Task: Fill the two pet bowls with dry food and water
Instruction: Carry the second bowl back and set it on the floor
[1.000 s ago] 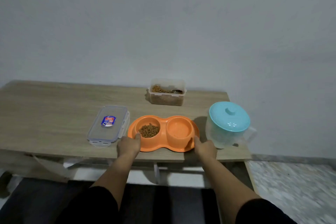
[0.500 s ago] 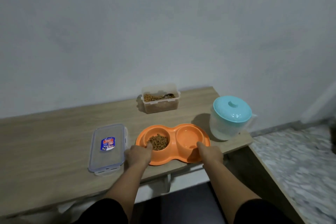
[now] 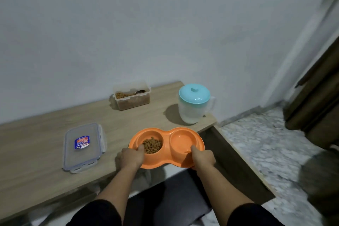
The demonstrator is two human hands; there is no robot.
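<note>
Double bowl (image 3: 166, 147) is the landmark: orange, two wells, sitting at the near edge of the table (image 3: 36, 145) w/ its front part hanging past the edge. Left well holds kibble (image 3: 152, 145); right well looks wet/shiny, water level can't be told.

Left hand (image 3: 131, 158) grips the bowl's left rim, thumb over the lip touching the kibble well, fingers curled under. Right hand (image 3: 202, 157) grips the right rim the same way, thumb on top, fingers beneath, not visible.

Behind the bowl, toward the wall: open tub (image 3: 131, 97) of kibble w/ a spoon in it. Right-rear of the bowl: jug (image 3: 194, 103) w/ blue lid on, near the table corner. Left of the bowl: tub lid (image 3: 83, 147) lying flat.

Risks, as I judge them: bowl is shallow, so any tilt btwn the two hands would slop water into the kibble or onto the floor. Uneven lift = kibble rolling out. Left thumb in the food well could flick pieces. Swinging right could clip the jug, which stands close to the edge.
</note>
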